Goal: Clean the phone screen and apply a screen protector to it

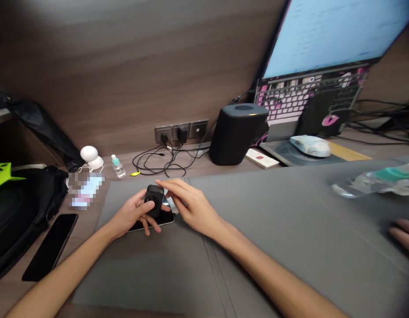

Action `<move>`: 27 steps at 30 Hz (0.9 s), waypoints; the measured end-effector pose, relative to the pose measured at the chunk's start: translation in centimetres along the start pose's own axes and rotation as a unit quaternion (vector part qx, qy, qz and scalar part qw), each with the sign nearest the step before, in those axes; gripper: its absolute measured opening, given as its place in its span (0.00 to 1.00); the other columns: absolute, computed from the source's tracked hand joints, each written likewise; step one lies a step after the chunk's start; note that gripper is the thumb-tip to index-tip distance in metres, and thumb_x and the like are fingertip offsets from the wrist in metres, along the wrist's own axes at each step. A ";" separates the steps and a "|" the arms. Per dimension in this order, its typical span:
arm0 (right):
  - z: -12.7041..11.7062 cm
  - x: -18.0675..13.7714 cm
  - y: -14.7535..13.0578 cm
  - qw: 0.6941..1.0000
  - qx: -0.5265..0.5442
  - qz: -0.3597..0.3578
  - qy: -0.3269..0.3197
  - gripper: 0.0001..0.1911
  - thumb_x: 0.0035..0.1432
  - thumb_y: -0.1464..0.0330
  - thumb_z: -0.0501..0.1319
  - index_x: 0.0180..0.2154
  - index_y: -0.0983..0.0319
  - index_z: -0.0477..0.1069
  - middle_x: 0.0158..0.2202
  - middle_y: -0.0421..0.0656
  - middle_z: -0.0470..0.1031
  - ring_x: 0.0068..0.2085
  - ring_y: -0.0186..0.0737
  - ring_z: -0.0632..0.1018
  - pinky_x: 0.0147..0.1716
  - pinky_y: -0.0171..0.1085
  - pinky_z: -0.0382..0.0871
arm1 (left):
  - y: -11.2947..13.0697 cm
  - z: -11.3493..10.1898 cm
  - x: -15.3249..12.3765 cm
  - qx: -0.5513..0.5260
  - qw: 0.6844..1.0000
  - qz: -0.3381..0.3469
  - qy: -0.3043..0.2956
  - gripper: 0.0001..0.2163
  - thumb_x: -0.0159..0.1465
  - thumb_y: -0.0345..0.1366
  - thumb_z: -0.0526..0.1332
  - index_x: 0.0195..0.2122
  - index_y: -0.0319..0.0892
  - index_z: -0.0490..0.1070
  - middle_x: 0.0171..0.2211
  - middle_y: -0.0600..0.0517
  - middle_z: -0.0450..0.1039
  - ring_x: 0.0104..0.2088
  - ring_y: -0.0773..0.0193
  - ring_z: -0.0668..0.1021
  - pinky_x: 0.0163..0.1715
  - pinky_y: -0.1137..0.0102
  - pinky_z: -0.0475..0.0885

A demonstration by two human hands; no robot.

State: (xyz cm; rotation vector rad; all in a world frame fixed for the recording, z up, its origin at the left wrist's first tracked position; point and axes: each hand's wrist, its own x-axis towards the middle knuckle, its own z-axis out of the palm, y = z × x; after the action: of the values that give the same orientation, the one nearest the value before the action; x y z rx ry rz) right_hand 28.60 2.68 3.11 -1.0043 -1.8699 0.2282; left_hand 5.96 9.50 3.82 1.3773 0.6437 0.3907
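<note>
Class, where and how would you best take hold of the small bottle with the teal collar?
Probably grip the small bottle around its clear body, below the teal collar, coming from the front. It stands upright with a slim body that fingers could close around; the wall rises behind and cables lie to its right.

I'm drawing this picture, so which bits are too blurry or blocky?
In the head view, writing on the laptop screen is smeared; in that view, another person's fingers blur at the right edge, and blocky squares hide something; there, the black device in the left hand looks clearer.
</note>
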 end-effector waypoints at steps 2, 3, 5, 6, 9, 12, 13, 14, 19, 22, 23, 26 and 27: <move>0.1 0.1 0.4 1.000 -0.017 0.012 0.008 0.29 0.70 0.79 0.48 0.66 0.55 0.67 0.56 0.47 0.77 0.51 0.41 0.80 0.50 0.43 0.76 | 0.1 0.3 -0.1 -0.005 1.000 -0.003 0.015 0.29 0.70 0.50 0.65 0.67 0.45 0.61 0.58 0.33 0.77 0.32 0.53 0.88 0.20 0.74 0.77; 0.1 0.1 0.6 0.999 -0.034 0.025 0.015 0.28 0.70 0.79 0.48 0.65 0.55 0.68 0.56 0.47 0.78 0.50 0.42 0.80 0.50 0.43 0.76 | 0.3 0.5 -0.1 -0.013 1.000 -0.004 0.028 0.29 0.70 0.50 0.65 0.66 0.45 0.61 0.59 0.33 0.77 0.32 0.53 0.88 0.21 0.74 0.78; 0.0 0.4 1.1 0.994 -0.083 0.063 0.027 0.25 0.71 0.77 0.49 0.64 0.58 0.69 0.56 0.48 0.78 0.50 0.44 0.80 0.51 0.45 0.76 | 0.7 0.7 -0.4 -0.035 0.997 0.001 0.070 0.27 0.70 0.50 0.65 0.65 0.43 0.62 0.58 0.33 0.77 0.33 0.54 0.88 0.23 0.73 0.79; -0.1 0.5 1.3 0.990 -0.112 0.082 0.026 0.23 0.72 0.75 0.49 0.64 0.59 0.69 0.56 0.49 0.78 0.52 0.46 0.80 0.52 0.46 0.75 | 1.0 0.6 -0.4 -0.043 0.994 0.009 0.100 0.27 0.70 0.49 0.65 0.64 0.43 0.63 0.58 0.33 0.78 0.33 0.56 0.88 0.24 0.73 0.79; -0.5 1.0 1.5 0.974 -0.194 0.121 -0.009 0.19 0.75 0.70 0.51 0.61 0.64 0.71 0.55 0.52 0.77 0.54 0.49 0.79 0.54 0.47 0.74 | 2.4 -0.9 -0.1 0.019 0.976 0.059 0.209 0.24 0.70 0.51 0.63 0.60 0.43 0.63 0.57 0.36 0.78 0.30 0.63 0.85 0.24 0.73 0.79; -0.7 1.4 1.2 0.960 -0.240 0.137 -0.057 0.16 0.76 0.65 0.54 0.52 0.65 0.76 0.50 0.51 0.78 0.51 0.49 0.79 0.51 0.44 0.74 | 4.2 -3.9 1.9 0.286 0.910 0.082 0.290 0.25 0.73 0.58 0.51 0.62 0.46 0.58 0.54 0.41 0.78 0.25 0.67 0.80 0.20 0.74 0.73; -0.8 1.4 1.0 0.957 -0.245 0.138 -0.066 0.16 0.76 0.63 0.55 0.50 0.65 0.77 0.49 0.51 0.78 0.51 0.49 0.79 0.50 0.44 0.74 | 4.7 -4.9 2.9 0.333 0.894 0.078 0.289 0.26 0.72 0.59 0.51 0.62 0.46 0.59 0.51 0.42 0.78 0.26 0.65 0.80 0.20 0.73 0.73; -0.8 1.5 0.8 0.956 -0.247 0.139 -0.072 0.16 0.75 0.60 0.57 0.48 0.65 0.78 0.48 0.50 0.78 0.50 0.49 0.79 0.49 0.43 0.74 | 5.1 -5.8 4.0 0.365 0.882 0.077 0.289 0.27 0.72 0.60 0.52 0.61 0.45 0.61 0.49 0.42 0.78 0.27 0.63 0.81 0.21 0.72 0.73; -1.0 1.4 -0.1 0.958 -0.215 0.156 -0.107 0.16 0.71 0.59 0.63 0.51 0.62 0.78 0.49 0.48 0.78 0.50 0.49 0.81 0.45 0.41 0.74 | 5.3 -7.7 9.1 0.525 0.797 0.063 0.291 0.22 0.74 0.51 0.50 0.61 0.45 0.67 0.56 0.39 0.73 0.55 0.45 0.79 0.51 0.55 0.75; -1.1 1.4 -0.5 0.955 -0.200 0.173 -0.131 0.14 0.70 0.64 0.64 0.53 0.61 0.77 0.50 0.47 0.79 0.49 0.48 0.82 0.42 0.40 0.73 | 4.6 -7.3 10.8 0.591 0.754 0.048 0.283 0.22 0.75 0.47 0.50 0.66 0.46 0.65 0.59 0.39 0.70 0.58 0.43 0.77 0.57 0.52 0.71; -1.1 1.4 -0.6 0.955 -0.199 0.176 -0.136 0.13 0.70 0.65 0.64 0.53 0.61 0.77 0.50 0.47 0.79 0.49 0.48 0.82 0.42 0.39 0.73 | 4.4 -7.2 11.1 0.609 0.743 0.043 0.276 0.22 0.75 0.47 0.51 0.66 0.46 0.65 0.59 0.39 0.69 0.58 0.43 0.77 0.57 0.52 0.71; -1.0 1.3 -0.6 0.953 -0.196 0.184 -0.142 0.11 0.70 0.68 0.63 0.52 0.61 0.77 0.49 0.47 0.79 0.49 0.48 0.82 0.41 0.39 0.72 | 4.0 -7.2 11.5 0.649 0.716 0.029 0.257 0.21 0.74 0.46 0.54 0.65 0.47 0.67 0.57 0.41 0.70 0.58 0.45 0.77 0.57 0.55 0.71; -1.0 1.3 -0.5 0.952 -0.195 0.188 -0.143 0.11 0.70 0.69 0.62 0.52 0.61 0.77 0.50 0.48 0.79 0.49 0.49 0.82 0.40 0.39 0.72 | 3.9 -7.3 11.7 0.657 0.709 0.024 0.254 0.21 0.74 0.46 0.55 0.64 0.47 0.68 0.57 0.41 0.70 0.57 0.45 0.77 0.57 0.56 0.71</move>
State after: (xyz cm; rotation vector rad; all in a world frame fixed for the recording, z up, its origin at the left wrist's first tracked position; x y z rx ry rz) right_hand 28.84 3.01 4.73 -1.6799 -2.0129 0.2418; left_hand 10.78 22.91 4.99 2.6957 1.5123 0.3382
